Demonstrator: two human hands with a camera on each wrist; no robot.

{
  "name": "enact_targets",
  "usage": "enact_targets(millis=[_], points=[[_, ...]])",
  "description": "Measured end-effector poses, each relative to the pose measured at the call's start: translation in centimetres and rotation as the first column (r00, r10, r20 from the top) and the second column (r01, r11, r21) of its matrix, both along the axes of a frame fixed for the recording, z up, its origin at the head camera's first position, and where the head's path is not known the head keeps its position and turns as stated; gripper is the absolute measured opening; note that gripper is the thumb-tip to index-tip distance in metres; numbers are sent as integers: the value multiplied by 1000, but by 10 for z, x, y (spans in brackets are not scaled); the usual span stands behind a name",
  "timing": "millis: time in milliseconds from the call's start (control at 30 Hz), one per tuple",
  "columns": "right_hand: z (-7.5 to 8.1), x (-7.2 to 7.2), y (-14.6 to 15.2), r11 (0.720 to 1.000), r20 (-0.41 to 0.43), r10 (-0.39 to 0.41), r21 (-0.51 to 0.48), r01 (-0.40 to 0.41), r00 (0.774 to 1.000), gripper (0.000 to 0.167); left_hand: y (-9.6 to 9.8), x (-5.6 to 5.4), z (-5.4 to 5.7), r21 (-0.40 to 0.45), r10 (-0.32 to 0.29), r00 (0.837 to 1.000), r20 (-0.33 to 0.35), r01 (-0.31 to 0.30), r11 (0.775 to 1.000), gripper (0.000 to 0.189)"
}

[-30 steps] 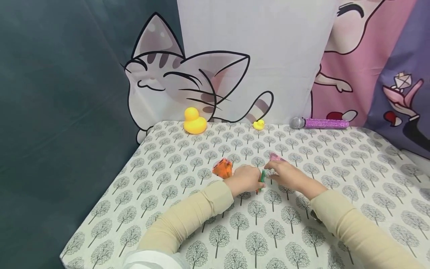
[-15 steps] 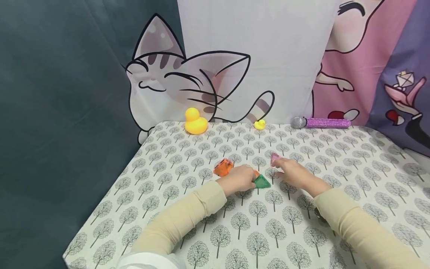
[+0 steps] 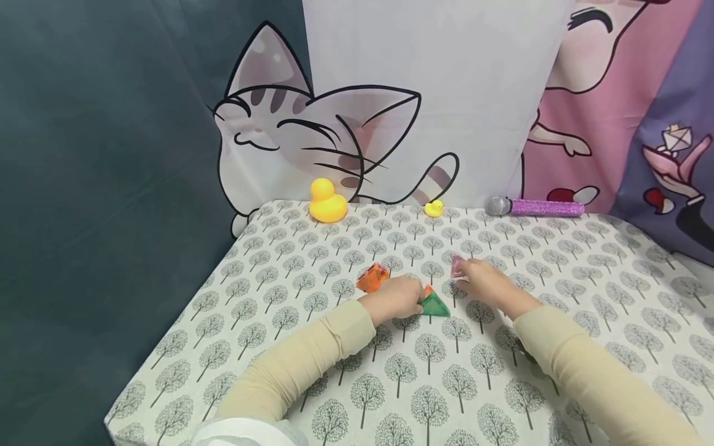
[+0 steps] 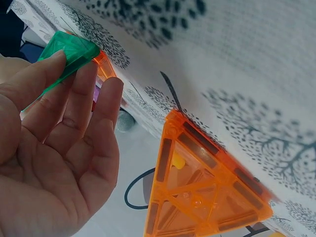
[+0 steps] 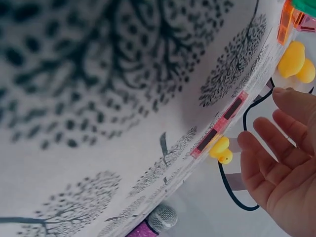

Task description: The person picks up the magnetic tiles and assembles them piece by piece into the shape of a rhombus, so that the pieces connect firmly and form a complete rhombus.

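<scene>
My left hand pinches a green triangular magnetic tile between thumb and fingers. An orange tile shows behind the green one, right against it in the left wrist view. Left of this hand stands an orange triangular tile piece, whose framed face fills the lower part of the left wrist view. Over at the right, my right hand is at a pink tile lying flat on the cloth. In the right wrist view its fingers are loosely bent, with nothing between them, beside the pink tile.
Along the table's back edge sit a large yellow duck, a small yellow duck and a microphone with a purple glittery handle. A tree-patterned cloth covers the table. Printed curtains hang behind.
My left hand has shifted slightly left, and the green tile has turned from edge-on to show its triangular face. My right hand has drawn away from it to the right, beside the pink tile.
</scene>
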State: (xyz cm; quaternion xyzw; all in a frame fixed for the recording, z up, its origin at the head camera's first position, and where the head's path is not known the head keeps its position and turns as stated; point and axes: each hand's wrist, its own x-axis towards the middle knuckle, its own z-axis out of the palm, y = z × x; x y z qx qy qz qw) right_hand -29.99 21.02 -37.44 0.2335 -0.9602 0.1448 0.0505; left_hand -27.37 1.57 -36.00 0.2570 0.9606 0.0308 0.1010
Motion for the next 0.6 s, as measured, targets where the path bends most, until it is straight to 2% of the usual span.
enact_targets(millis=[233, 400, 600], points=[[-1, -12, -4, 998, -7, -53, 35, 53, 999, 17, 0, 1, 1, -4, -6, 1000, 4, 6, 1000, 19], [-3, -19, -3, 994, 42, -96, 47, 94, 994, 14, 1, 1, 1, -12, 6, 1000, -1, -6, 1000, 20], [-4, -27, -3, 986, 122, -148, 89, 138, 981, 18, 1, 2, 1, -13, 24, 1000, -1, -24, 1000, 19]])
